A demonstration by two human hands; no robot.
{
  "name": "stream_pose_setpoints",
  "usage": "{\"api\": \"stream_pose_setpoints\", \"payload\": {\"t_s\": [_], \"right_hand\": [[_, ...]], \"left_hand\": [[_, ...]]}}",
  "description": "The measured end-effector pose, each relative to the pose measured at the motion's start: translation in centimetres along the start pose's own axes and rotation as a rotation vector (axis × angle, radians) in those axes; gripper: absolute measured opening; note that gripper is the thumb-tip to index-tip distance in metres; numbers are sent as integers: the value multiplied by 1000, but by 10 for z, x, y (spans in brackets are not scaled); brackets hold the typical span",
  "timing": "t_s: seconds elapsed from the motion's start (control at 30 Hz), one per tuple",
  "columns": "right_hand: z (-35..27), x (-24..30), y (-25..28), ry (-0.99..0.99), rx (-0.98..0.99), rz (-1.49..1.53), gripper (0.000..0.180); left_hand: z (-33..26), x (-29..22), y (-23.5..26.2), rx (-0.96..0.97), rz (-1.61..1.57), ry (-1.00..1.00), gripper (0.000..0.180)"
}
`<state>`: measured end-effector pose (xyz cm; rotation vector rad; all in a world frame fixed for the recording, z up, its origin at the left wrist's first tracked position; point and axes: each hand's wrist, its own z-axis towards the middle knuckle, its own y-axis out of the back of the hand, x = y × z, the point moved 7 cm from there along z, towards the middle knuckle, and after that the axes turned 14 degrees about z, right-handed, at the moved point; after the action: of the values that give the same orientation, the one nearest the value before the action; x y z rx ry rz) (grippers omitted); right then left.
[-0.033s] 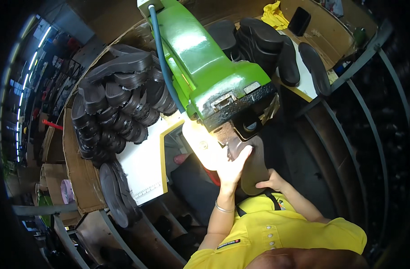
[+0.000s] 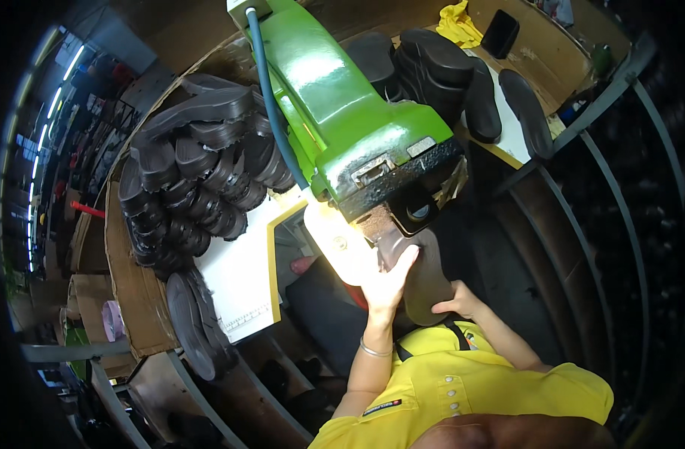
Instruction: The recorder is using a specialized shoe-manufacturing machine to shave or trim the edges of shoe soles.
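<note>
A green machine (image 2: 350, 105) stands far, a pile of dark soles (image 2: 185, 168) left of it. A brown sole (image 2: 426, 288) reaches nearward from under the machine, the left hand (image 2: 387, 283) closed in a grip on its left edge, the right hand (image 2: 460, 301) on its near right edge.

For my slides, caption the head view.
Left hand and right hand hold a shoe sole at a green machine, piled soles nearby.

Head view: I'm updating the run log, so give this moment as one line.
left hand: gripping sole; right hand: holding sole's near end; sole: far end at green machine; dark sole pile: left of machine
</note>
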<state>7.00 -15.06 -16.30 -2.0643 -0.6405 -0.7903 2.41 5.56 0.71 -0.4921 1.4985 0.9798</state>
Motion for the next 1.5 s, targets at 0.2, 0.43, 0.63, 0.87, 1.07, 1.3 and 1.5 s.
{"api": "stream_pose_setpoints", "payload": {"t_s": [0.2, 0.43, 0.63, 0.87, 1.07, 1.3, 1.5], "right_hand": [[-25, 27, 107, 374, -461, 369, 56], [-18, 184, 91, 756, -549, 412, 43], [15, 242, 46, 733, -311, 456, 22], [13, 257, 51, 827, -245, 432, 24], [16, 294, 54, 856, -271, 388, 23], [23, 300, 42, 820, -288, 329, 25], [29, 281, 18, 809, -214, 337, 31]], "left_hand": [[-13, 27, 4, -118, -100, -97, 37], [-11, 28, 2, -94, -101, -125, 40], [-11, 34, 19, -84, -146, -107, 45], [-17, 38, 21, 1, -40, -135, 49], [-7, 22, -6, 50, -34, -85, 47], [-5, 26, 4, 69, -62, -80, 49], [-3, 44, 39, -32, -203, -72, 52]]}}
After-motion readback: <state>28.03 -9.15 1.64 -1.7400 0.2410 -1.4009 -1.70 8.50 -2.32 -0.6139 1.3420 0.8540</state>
